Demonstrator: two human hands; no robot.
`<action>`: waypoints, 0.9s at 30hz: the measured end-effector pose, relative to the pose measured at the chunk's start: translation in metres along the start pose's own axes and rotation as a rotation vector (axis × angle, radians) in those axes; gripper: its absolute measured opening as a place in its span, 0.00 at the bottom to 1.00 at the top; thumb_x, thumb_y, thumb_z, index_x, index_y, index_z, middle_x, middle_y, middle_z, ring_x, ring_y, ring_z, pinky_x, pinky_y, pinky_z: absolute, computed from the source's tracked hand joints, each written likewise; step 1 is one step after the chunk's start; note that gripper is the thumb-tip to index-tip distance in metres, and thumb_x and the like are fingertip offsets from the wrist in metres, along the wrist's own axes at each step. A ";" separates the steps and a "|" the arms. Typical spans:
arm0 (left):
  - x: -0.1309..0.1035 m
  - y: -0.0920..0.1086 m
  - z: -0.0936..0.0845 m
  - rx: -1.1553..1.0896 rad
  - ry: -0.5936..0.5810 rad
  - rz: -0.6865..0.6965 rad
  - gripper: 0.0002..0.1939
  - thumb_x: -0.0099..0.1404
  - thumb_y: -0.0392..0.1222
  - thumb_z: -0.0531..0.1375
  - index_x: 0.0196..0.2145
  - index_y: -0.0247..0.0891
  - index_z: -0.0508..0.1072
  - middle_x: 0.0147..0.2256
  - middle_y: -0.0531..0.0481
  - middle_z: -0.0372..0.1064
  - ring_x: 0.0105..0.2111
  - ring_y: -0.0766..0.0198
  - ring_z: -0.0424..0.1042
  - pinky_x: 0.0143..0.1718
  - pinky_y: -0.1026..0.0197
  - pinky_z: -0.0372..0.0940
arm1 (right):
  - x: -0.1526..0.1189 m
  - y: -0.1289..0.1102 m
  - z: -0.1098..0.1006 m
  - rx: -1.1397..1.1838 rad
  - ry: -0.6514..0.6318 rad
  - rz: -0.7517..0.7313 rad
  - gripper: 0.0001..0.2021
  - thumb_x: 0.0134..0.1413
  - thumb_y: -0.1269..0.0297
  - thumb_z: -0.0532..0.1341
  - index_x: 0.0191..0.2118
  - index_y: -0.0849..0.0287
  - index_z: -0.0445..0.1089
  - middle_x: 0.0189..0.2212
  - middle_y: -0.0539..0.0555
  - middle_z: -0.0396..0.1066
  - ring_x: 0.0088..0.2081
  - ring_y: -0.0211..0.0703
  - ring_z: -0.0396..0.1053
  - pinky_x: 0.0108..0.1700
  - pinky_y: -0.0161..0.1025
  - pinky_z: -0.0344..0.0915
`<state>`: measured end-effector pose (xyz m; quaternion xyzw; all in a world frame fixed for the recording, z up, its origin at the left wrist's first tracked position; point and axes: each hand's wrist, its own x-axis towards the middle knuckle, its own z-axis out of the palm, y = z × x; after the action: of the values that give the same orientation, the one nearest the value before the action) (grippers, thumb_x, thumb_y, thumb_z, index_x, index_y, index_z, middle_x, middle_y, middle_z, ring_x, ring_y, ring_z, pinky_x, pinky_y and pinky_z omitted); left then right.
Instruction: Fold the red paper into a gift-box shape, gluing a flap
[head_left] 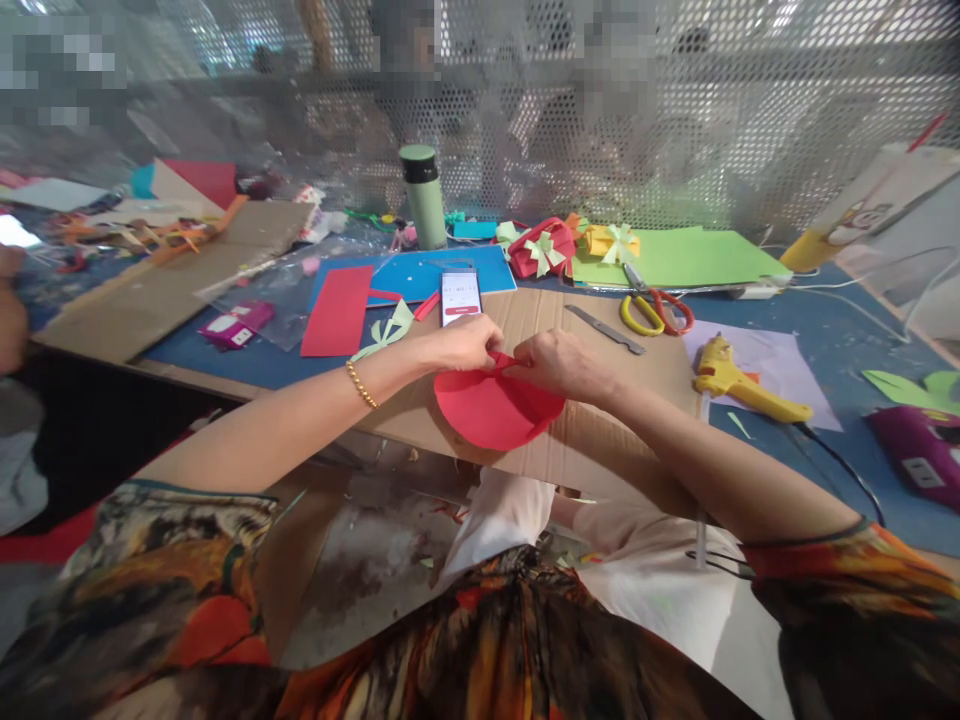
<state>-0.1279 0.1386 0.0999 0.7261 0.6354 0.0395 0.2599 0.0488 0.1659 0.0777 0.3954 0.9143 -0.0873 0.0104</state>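
A rounded piece of red paper (491, 412) is between my two hands, over the cardboard at the table's front edge. My left hand (471, 343) pinches its upper edge from the left, fingers closed. On the right, my right hand (553, 362) grips the same edge close by. The paper looks creased where the fingertips meet, but the fingers hide part of that spot. Just beyond my left hand lies a phone (460, 292) with a lit screen. A pale green paper leaf cutout (388, 328) and a red paper rectangle (337, 312) lie to the left.
Scissors (651, 308) and a metal blade (606, 328) lie right of centre. A yellow glue gun (742, 382) with a cord rests on lilac paper. Behind stand a green bottle (426, 200), folded red paper pieces (541, 248) and green sheets (697, 255). Another person's arm shows far left.
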 end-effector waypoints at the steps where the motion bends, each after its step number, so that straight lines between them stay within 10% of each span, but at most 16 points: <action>1: 0.000 0.000 0.001 -0.014 0.005 0.004 0.13 0.52 0.33 0.65 0.20 0.39 0.62 0.22 0.54 0.58 0.28 0.63 0.58 0.32 0.56 0.49 | 0.000 0.000 0.000 -0.004 -0.007 0.010 0.16 0.69 0.55 0.60 0.40 0.59 0.83 0.35 0.57 0.80 0.32 0.41 0.69 0.31 0.38 0.50; 27: -0.003 0.001 0.002 -0.151 0.015 -0.004 0.15 0.55 0.32 0.66 0.17 0.38 0.65 0.20 0.57 0.53 0.25 0.68 0.52 0.31 0.57 0.46 | 0.009 0.009 0.001 0.052 -0.025 -0.136 0.22 0.74 0.53 0.56 0.41 0.64 0.80 0.33 0.58 0.78 0.30 0.39 0.67 0.33 0.38 0.51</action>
<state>-0.1263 0.1347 0.0994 0.7029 0.6338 0.0925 0.3092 0.0490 0.1777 0.0748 0.3316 0.9362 -0.1163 0.0054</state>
